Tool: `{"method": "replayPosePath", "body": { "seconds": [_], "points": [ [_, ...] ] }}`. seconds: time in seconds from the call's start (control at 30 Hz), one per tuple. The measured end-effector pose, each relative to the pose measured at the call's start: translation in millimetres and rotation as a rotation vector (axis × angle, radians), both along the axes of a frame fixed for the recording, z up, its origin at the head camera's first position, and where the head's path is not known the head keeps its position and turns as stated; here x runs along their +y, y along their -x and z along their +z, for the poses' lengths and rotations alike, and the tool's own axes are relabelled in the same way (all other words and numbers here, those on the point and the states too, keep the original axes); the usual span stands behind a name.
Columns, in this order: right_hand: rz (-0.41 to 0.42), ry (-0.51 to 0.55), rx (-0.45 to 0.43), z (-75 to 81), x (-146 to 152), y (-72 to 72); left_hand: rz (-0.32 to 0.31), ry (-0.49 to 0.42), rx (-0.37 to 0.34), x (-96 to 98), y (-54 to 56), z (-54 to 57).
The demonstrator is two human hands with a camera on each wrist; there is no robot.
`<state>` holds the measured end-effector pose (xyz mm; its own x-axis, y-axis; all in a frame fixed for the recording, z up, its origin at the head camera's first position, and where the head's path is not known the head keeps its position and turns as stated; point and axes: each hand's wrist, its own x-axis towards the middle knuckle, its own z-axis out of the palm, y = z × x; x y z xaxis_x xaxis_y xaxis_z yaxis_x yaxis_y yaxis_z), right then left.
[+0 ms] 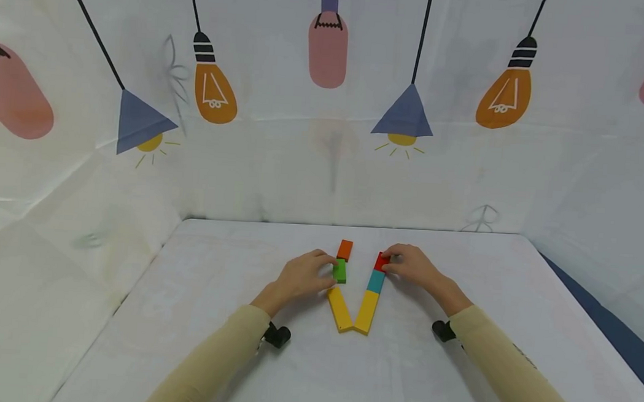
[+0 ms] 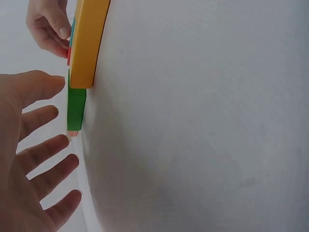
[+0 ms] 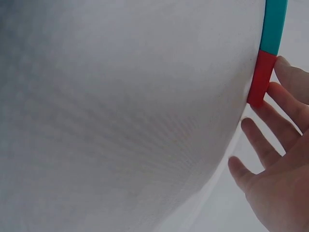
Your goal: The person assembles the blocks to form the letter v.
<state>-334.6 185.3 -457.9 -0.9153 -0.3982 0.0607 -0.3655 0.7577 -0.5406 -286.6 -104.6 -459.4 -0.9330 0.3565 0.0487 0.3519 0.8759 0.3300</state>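
In the head view, my left hand (image 1: 305,274) is beside a green block (image 1: 340,271), its thumb and forefinger near the block's two ends. The left wrist view shows its fingers spread, with a small gap between thumb and block. My right hand (image 1: 411,267) holds a small red block (image 1: 380,263), thumb at the near end and fingertips at the far end. A teal block (image 1: 375,282) touches the red one, above a yellow block (image 1: 367,312). Another yellow block (image 1: 340,310) leans toward it, meeting at the bottom in a V shape. An orange block (image 1: 344,250) lies beyond the green one.
The blocks lie flat on a white tabletop (image 1: 208,341). Behind it hangs a pale cloth (image 1: 280,167) printed with lamps and bulbs. Dark cameras (image 1: 277,335) are strapped at both wrists. Blue material (image 1: 597,310) shows past the table's right edge.
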Motion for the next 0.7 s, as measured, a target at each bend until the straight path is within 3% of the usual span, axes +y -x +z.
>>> {"method": "replayPosePath", "body": {
  "seconds": [0.3, 0.7],
  "points": [
    [-0.007, -0.002, 0.002, 2.8, -1.2, -2.7, -0.004, 0.007, -0.047, 7.6, 4.9, -2.4],
    [0.001, -0.004, 0.014, 4.0, -1.3, -6.0, -0.015, 0.01, -0.044, 14.8, 5.3, -0.8]
  ]
}}
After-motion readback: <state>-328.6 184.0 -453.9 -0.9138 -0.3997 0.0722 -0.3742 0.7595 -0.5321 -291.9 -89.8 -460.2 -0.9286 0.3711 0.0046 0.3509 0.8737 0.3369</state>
